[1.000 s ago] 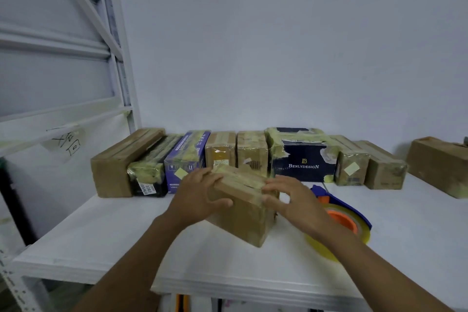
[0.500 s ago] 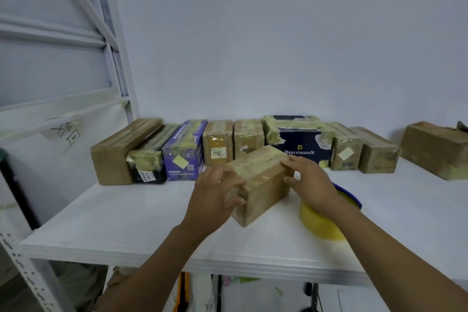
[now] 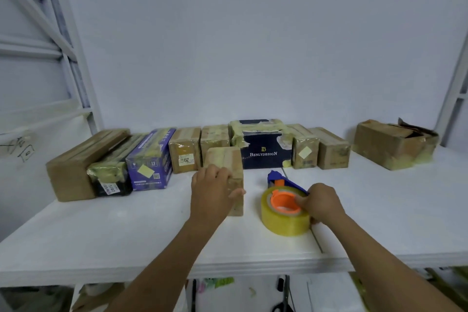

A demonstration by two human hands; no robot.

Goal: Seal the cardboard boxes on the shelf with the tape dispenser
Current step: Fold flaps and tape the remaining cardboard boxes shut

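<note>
While the left hand (image 3: 214, 186) holds the small brown box (image 3: 225, 159) on the shelf (image 3: 126, 235), the right hand (image 3: 323, 201) holds the tape dispenser (image 3: 283, 218) just beside it. The left grip is wrapped on the box, with fingers on top and the thumb across the front face. The right grip is curled round the dispenser, with fingers at the orange middle of the yellow tape roll.

The box stands in front of the row of boxes (image 3: 149, 157) at the back, and most of those look taped.

I think the box is light and stiff. Its sides could dent if squeezed hard, so hold it by the flat sides. The dispenser looks light and hard. Its tape is sticky, and its blue front end may have a sharp cutter, so it is best held at the back, away from that end.
</note>
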